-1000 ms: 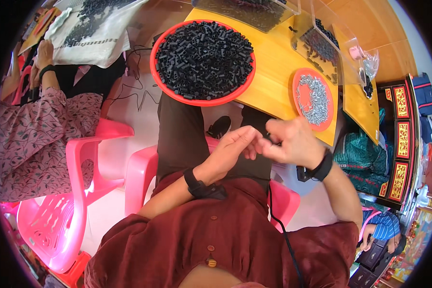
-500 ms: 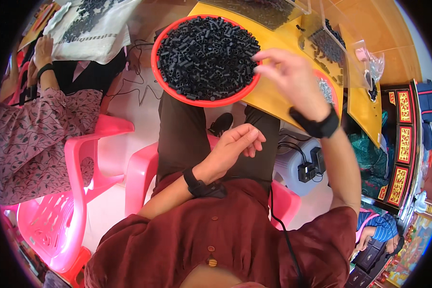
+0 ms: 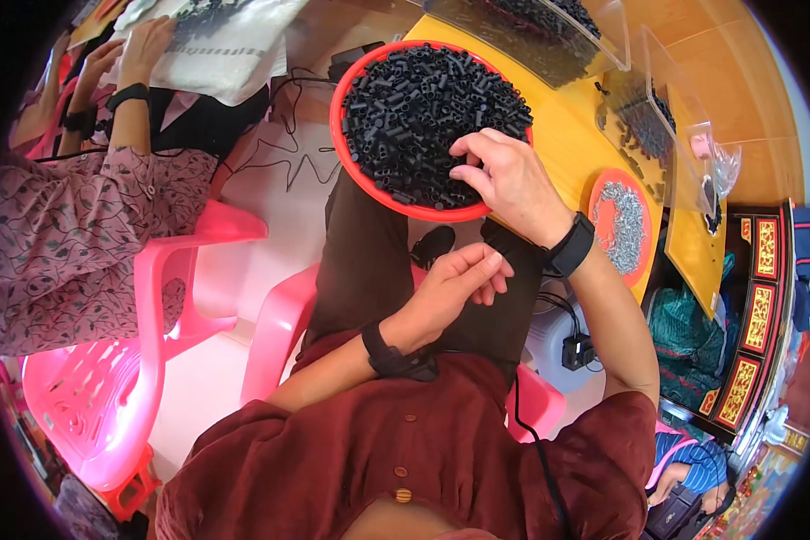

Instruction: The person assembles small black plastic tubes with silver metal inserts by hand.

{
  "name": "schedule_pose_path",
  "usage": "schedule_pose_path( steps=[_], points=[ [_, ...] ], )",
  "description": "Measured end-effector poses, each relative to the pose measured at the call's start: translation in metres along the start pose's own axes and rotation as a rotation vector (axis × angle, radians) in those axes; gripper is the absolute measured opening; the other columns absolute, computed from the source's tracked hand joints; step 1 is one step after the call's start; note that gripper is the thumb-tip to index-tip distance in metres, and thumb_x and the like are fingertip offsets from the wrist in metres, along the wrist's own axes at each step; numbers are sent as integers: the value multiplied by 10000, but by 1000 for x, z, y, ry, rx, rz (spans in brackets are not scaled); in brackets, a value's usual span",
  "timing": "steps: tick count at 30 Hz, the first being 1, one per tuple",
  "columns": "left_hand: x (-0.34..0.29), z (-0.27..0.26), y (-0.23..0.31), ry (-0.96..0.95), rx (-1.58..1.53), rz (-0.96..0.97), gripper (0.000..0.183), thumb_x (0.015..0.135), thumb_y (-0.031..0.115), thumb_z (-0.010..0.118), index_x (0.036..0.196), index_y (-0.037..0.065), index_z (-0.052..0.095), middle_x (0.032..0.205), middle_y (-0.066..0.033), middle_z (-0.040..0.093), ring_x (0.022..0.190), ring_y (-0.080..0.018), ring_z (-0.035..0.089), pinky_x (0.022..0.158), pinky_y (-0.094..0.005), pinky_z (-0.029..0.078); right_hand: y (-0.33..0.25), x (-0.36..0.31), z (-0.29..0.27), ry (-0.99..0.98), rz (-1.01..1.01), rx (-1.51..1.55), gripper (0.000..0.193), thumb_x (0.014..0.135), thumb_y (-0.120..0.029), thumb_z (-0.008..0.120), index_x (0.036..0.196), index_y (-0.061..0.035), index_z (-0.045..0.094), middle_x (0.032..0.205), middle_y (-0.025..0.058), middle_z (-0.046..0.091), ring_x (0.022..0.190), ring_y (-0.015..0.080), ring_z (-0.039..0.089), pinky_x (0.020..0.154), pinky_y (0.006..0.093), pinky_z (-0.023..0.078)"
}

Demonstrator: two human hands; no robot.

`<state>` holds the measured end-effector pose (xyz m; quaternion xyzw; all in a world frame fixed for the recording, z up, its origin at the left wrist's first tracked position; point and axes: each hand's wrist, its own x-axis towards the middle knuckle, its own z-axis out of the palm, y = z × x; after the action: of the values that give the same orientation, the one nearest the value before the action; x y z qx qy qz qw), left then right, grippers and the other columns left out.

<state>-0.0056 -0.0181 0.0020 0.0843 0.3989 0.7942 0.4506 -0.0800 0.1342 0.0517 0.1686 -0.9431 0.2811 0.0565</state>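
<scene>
A round red basin (image 3: 340, 135) heaped with short black plastic tubes (image 3: 423, 117) stands at the edge of the yellow table. My right hand (image 3: 517, 189) hangs over the basin's right part, fingertips down at the tubes. Its thumb and forefinger are curved and apart, with no tube visibly gripped between them. Lower, above my lap, my left hand (image 3: 450, 292) is closed, thumb pressed against curled fingers. What it holds, if anything, is hidden. An orange-red dish (image 3: 596, 193) of small silvery metal pieces (image 3: 623, 225) lies to the right of my right hand.
Clear plastic bins (image 3: 549, 45) with black parts stand on the yellow table (image 3: 562, 121). At left, a person (image 3: 90, 225) works at a cloth-covered table (image 3: 229, 67) beside a pink chair (image 3: 144, 342). Black cables (image 3: 567, 310) hang near my right knee.
My right hand has come in from the basin's right edge to over the tubes. My left hand remains closed above my lap. The view has shifted, uncovering the dish of metal pieces.
</scene>
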Motion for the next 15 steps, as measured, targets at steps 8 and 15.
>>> schedule_pose_path(
  steps=[8, 15],
  points=[
    [1, -1, 2, 51, -60, 33, 278, 998, 276, 440, 1028, 52, 603, 835, 3, 598, 696, -57, 513, 652, -187, 406, -18, -26, -20, 75, 148, 84, 207, 784, -86, 709, 941, -6, 599, 783, 82, 556, 614, 146, 550, 570, 270, 454],
    [-2, -1, 2, 122, -315, 26, 271, 988, 257, 470, 1152, 67, 570, 923, 2, 621, 720, -65, 554, 652, -190, 424, -51, -77, -30, 84, 207, 188, 207, 770, -64, 699, 918, 3, 571, 932, 110, 561, 750, 236, 597, 649, 313, 480]
  ],
)
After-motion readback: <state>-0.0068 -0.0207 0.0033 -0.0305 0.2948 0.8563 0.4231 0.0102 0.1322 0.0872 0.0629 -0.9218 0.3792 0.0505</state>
